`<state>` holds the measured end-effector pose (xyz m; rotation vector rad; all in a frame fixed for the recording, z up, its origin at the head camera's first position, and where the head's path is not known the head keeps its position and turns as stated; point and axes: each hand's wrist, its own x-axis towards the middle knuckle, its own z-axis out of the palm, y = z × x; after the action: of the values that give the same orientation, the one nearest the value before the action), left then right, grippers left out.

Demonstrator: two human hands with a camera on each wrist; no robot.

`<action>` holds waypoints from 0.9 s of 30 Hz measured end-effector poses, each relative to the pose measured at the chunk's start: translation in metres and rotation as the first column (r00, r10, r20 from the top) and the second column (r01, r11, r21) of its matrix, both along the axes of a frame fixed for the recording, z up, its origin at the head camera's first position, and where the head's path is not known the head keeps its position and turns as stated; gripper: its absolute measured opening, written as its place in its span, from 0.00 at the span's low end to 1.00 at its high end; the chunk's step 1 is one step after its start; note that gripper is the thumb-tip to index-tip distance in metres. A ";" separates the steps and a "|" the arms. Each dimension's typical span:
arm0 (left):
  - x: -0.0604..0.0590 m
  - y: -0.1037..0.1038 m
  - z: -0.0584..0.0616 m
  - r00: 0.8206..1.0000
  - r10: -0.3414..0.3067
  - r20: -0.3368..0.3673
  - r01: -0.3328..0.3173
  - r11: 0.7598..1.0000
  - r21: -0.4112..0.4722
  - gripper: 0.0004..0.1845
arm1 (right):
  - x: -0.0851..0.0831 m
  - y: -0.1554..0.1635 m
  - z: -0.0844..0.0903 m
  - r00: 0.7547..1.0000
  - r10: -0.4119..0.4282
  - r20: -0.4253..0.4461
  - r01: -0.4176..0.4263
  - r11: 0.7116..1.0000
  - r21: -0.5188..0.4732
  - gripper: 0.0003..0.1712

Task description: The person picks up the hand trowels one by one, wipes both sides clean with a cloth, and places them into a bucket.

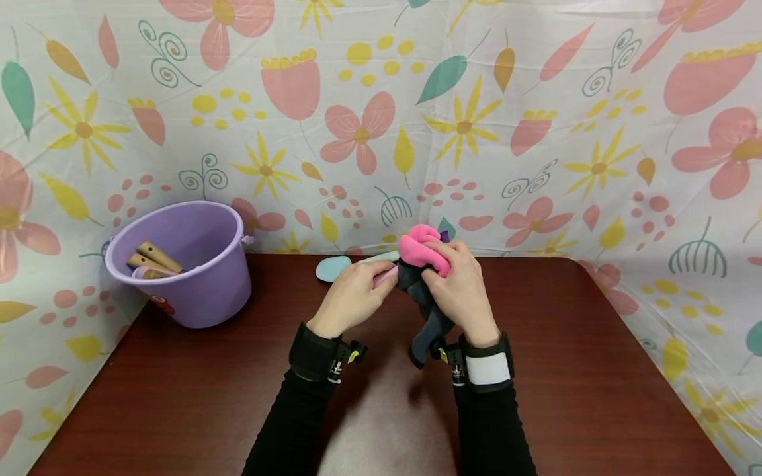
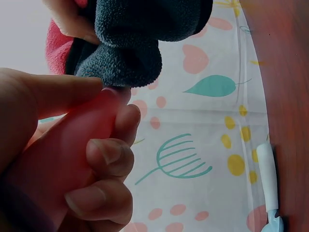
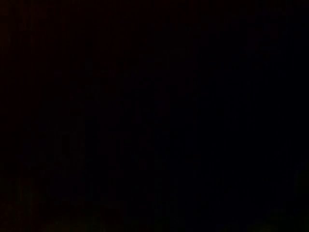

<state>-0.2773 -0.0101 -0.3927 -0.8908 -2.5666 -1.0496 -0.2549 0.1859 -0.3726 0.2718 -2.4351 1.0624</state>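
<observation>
My left hand point(image 1: 354, 295) grips a pink handle point(image 2: 72, 145), its fingers curled round it in the left wrist view. The far part of that tool goes into a pink and dark grey cloth point(image 1: 424, 297), so its kind cannot be told. A small purple tip point(image 1: 444, 236) shows beyond the cloth's upper edge. With thumb and fingers, my right hand point(image 1: 463, 291) holds the bunched cloth round the tool. One grey end of the cloth hangs down between the wrists. The right wrist view is almost wholly black.
A purple bucket point(image 1: 220, 294) stands at the back left, with wooden-handled tools point(image 1: 157, 256) in it. Behind my hands, a utensil with a pale blue head point(image 1: 333, 268) and a light handle point(image 2: 267, 176) lies on the brown table point(image 1: 208, 396). A flowered curtain point(image 1: 524, 79) closes off the back.
</observation>
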 end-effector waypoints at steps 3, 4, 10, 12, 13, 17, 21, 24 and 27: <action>0.001 0.001 0.000 1.000 -0.001 0.008 0.001 1.000 0.015 0.11 | 0.000 0.004 0.000 1.000 -0.007 0.005 0.007 1.000 -0.004 0.24; 0.001 0.001 0.001 1.000 -0.002 0.015 0.001 1.000 0.022 0.11 | 0.000 0.006 -0.001 1.000 -0.011 0.005 0.011 1.000 -0.006 0.24; 0.001 0.001 0.000 0.999 0.004 0.037 -0.005 1.000 0.019 0.12 | 0.000 0.015 -0.001 0.999 -0.046 0.003 0.046 0.998 -0.038 0.26; 0.001 0.001 0.000 0.999 0.000 0.033 -0.001 1.000 0.017 0.12 | 0.000 0.018 -0.001 0.998 -0.062 0.005 0.063 0.997 -0.046 0.26; 0.001 0.001 0.000 0.999 0.000 0.033 -0.001 1.000 0.019 0.12 | -0.001 0.019 -0.001 0.998 -0.068 0.007 0.069 0.996 -0.050 0.26; 0.001 0.000 0.000 0.999 -0.002 0.035 0.001 1.000 0.031 0.12 | -0.001 0.022 0.000 0.993 -0.116 0.003 0.116 0.991 -0.066 0.26; 0.003 -0.001 0.000 0.998 -0.013 0.065 0.009 0.998 0.058 0.12 | 0.000 0.025 0.001 0.984 -0.179 -0.017 0.177 0.980 -0.088 0.25; 0.004 -0.001 0.001 0.996 -0.019 0.090 0.012 0.997 0.079 0.13 | 0.000 0.026 0.001 0.982 -0.188 -0.031 0.184 0.978 -0.098 0.25; 0.004 -0.002 0.001 0.996 -0.014 0.090 0.005 0.996 0.090 0.15 | 0.000 0.023 0.002 0.986 -0.163 -0.039 0.159 0.983 -0.097 0.25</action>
<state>-0.2733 -0.0118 -0.3912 -0.8522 -2.5665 -1.2250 -0.2546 0.2094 -0.3707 0.0667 -2.3144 1.0821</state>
